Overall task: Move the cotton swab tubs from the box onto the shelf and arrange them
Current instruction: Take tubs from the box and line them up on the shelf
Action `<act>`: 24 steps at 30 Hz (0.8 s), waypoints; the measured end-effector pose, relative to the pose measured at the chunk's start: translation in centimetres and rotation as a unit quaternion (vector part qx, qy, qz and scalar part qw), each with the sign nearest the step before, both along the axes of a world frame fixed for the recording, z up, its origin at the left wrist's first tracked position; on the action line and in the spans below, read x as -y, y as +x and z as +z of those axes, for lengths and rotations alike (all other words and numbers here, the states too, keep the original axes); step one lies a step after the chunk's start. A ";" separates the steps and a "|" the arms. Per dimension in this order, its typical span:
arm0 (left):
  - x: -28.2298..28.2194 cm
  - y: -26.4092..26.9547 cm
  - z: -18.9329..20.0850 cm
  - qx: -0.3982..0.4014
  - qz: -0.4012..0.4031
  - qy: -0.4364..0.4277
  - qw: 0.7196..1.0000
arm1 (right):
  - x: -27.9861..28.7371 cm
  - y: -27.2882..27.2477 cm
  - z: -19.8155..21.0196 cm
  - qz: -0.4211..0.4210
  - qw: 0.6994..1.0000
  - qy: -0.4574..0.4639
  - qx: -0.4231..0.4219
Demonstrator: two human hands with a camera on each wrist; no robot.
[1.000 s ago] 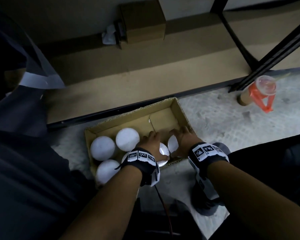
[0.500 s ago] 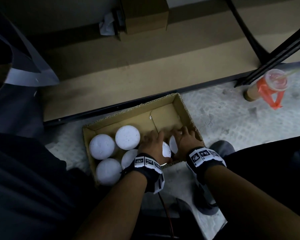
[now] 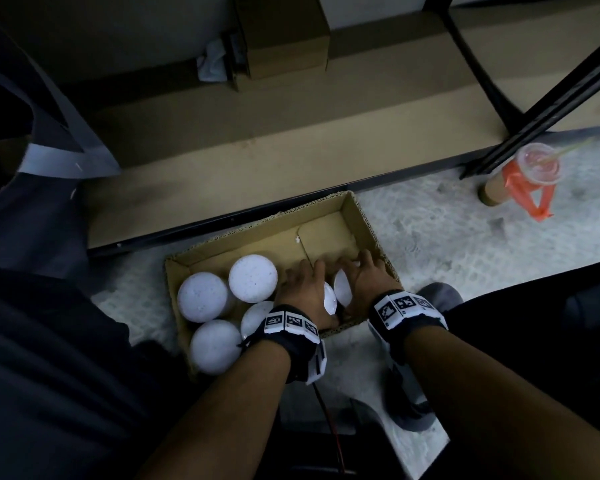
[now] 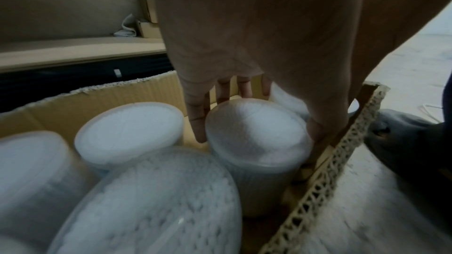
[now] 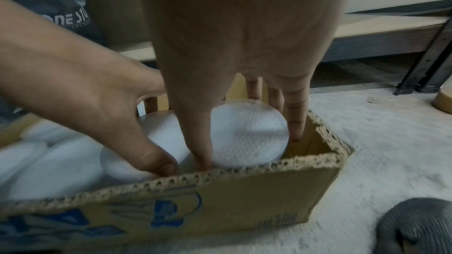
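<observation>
You are at the pick-up step: both hands are down in the cardboard box [image 3: 368,216] on the floor, each taking one cotton swab tub from its right end. Your left hand [image 3: 305,289] straddles a tub [image 4: 257,132], fingers spread down its far side and the thumb [image 4: 322,126] wedged between the tub and the near box wall. Your right hand [image 3: 368,282] does the same on the end tub [image 5: 247,134], thumb on one side, fingers [image 5: 296,123] slid down between the tub and the end wall. Both grips look closed round the lids, though the lower fingertips are hidden, so how firmly they hold I cannot tell.

Four more tubs [image 3: 253,278] stand in the left half of the box, untouched. The shelf [image 3: 291,161] just beyond the box holds no tub yet in this view; only a small brown carton [image 3: 284,36] sits at its back.

Next you need a straight lift to clear the snug box walls, then a forward carry over the shelf's dark front rail, keeping both tubs upright.

Against the frame half a second ago, your hands have barely shifted: fingers sit slightly deeper round the tubs, and neither tub has risen. The box and drink cup [image 3: 534,168] lie as before.
</observation>
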State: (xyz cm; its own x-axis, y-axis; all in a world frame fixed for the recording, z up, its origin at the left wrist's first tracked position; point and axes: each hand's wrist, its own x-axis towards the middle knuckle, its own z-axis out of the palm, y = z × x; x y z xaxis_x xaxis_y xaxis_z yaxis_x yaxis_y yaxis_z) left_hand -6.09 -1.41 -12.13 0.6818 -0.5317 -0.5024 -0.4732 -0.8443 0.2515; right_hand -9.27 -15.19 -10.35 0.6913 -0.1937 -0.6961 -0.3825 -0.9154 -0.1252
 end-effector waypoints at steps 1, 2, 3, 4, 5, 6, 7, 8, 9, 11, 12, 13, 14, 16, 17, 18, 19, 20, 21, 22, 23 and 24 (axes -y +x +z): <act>0.0 0.1 0.3 0.002 0.002 -0.004 1.000 | 0.0 0.1 0.3 -0.003 1.000 0.002 0.004; -0.1 0.2 0.7 0.002 0.005 -0.008 1.000 | 0.0 0.2 0.7 -0.004 1.000 0.005 0.011; -0.1 0.3 1.0 -0.004 0.010 -0.010 1.000 | 0.0 0.3 1.0 -0.005 1.000 0.007 0.018; -0.1 0.6 1.6 -0.009 0.015 -0.010 1.000 | -0.1 0.5 1.6 -0.003 1.000 0.006 0.029; -0.1 0.8 2.0 -0.014 0.018 -0.009 1.000 | -0.1 0.6 2.0 -0.001 0.999 0.005 0.037; -0.2 1.1 2.5 -0.014 0.019 -0.009 1.000 | -0.1 0.7 2.5 0.001 0.999 0.003 0.046; -0.2 1.3 3.2 -0.010 0.019 -0.008 1.000 | -0.1 0.7 3.1 0.000 0.999 0.001 0.054; -0.2 1.6 3.8 -0.008 0.016 -0.007 1.000 | -0.1 0.7 3.6 -0.003 0.998 0.000 0.061; -0.2 2.0 4.7 -0.008 0.012 -0.005 1.000 | 0.0 0.8 4.3 -0.004 0.997 -0.002 0.073; -0.2 2.7 6.3 -0.019 0.011 0.000 1.000 | 0.1 1.1 5.6 -0.006 0.996 -0.001 0.093; -0.3 3.1 7.3 -0.019 0.014 -0.003 1.000 | 0.1 1.3 6.6 -0.004 0.995 0.000 0.104; -0.4 3.4 7.9 -0.018 0.017 -0.007 1.000 | 0.1 1.6 7.2 -0.005 0.994 0.002 0.106; -0.5 3.7 8.9 -0.009 0.020 -0.014 1.000 | 0.0 2.0 8.3 -0.004 0.994 0.002 0.111; -0.8 4.2 10.5 0.008 0.017 -0.025 1.000 | -0.2 2.6 10.0 -0.001 0.993 -0.003 0.122; -1.0 4.5 11.7 0.021 0.013 -0.032 0.999 | -0.4 2.9 11.0 -0.001 0.991 -0.004 0.133; -1.2 4.8 12.7 0.031 0.009 -0.036 0.999 | -0.4 3.1 11.8 -0.004 0.990 -0.002 0.142; -1.4 5.1 14.0 0.044 0.006 -0.041 0.998 | -0.5 3.3 12.9 -0.005 0.988 -0.002 0.153; -1.6 5.4 15.0 0.054 0.005 -0.045 0.998 | -0.5 3.5 13.9 -0.006 0.987 0.000 0.159; -1.8 5.7 16.1 0.063 0.007 -0.051 0.997 | -0.5 3.7 15.0 -0.006 0.986 0.003 0.166; -2.0 5.9 17.1 0.076 0.010 -0.060 0.995 | -0.4 3.8 16.2 -0.004 0.984 0.005 0.178; -2.2 6.1 18.0 0.087 0.011 -0.070 0.994 | -0.3 3.8 17.2 0.000 0.982 0.006 0.190; -2.5 6.3 19.0 0.100 0.010 -0.081 0.992 | -0.2 3.8 18.5 0.008 0.979 0.005 0.205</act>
State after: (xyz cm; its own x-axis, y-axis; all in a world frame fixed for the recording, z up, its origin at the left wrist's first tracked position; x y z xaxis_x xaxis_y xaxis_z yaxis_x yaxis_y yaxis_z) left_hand 0.19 1.07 6.92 0.7699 -0.5806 -0.2650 -0.5115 -0.8097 0.2878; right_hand -5.46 -15.00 8.12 0.9159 -0.1755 -0.3609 -0.2838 -0.9191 -0.2735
